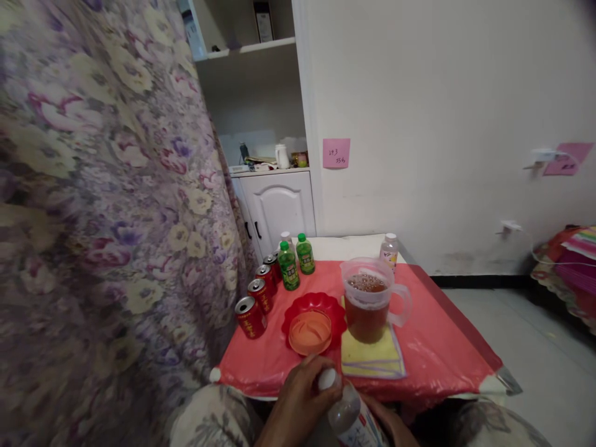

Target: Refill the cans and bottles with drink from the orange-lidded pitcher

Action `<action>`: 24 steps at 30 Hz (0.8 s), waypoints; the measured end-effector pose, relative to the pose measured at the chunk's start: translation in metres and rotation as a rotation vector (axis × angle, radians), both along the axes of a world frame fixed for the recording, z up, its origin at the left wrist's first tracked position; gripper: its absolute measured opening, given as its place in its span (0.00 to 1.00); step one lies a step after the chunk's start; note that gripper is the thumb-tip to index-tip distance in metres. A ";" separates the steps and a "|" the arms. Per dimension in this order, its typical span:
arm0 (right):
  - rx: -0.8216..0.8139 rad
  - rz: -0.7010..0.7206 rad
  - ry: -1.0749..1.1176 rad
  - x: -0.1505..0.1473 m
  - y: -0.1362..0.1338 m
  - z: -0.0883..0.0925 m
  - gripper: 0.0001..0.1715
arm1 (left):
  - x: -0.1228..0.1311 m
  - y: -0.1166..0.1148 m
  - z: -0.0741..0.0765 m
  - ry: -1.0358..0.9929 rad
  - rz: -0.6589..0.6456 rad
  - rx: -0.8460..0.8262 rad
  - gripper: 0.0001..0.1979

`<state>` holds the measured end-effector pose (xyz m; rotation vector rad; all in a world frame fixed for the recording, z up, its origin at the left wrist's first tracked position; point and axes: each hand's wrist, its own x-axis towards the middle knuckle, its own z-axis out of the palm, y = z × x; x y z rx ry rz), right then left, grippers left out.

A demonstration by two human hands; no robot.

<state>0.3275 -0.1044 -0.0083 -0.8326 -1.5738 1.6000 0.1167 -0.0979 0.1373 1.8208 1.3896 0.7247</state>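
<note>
Close to my lap, at the table's near edge, I see a clear plastic bottle (348, 415) with a white cap and a printed label, tilted. The fingers of my left hand (302, 392) are closed around its cap. My right hand (388, 423) grips the bottle's body from the right, partly hidden behind it. Just beyond my hands lies a red scalloped bowl (295, 305) with an orange round lid (310, 330) in it. To the right of the bowl, a clear pitcher (367, 313) of foamy brown liquid stands on a folded yellow cloth (372, 363).
Several red cans (251, 318) line the left side of the red-covered table (433, 335). Two green bottles (288, 267) stand behind them, with a white-capped bottle behind these. Another white-capped bottle (389, 248) is behind the pitcher. A floral curtain (116, 186) hangs at left.
</note>
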 end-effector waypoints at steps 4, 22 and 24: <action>0.020 0.016 0.018 -0.001 0.004 -0.011 0.64 | -0.002 0.001 -0.001 -0.012 -0.009 -0.009 0.11; -0.081 -0.075 0.044 -0.005 -0.006 0.024 0.53 | -0.021 0.013 0.035 -0.160 0.095 0.029 0.16; -0.113 -0.085 0.037 -0.002 -0.009 0.029 0.46 | -0.031 0.019 0.053 -0.142 0.122 0.110 0.15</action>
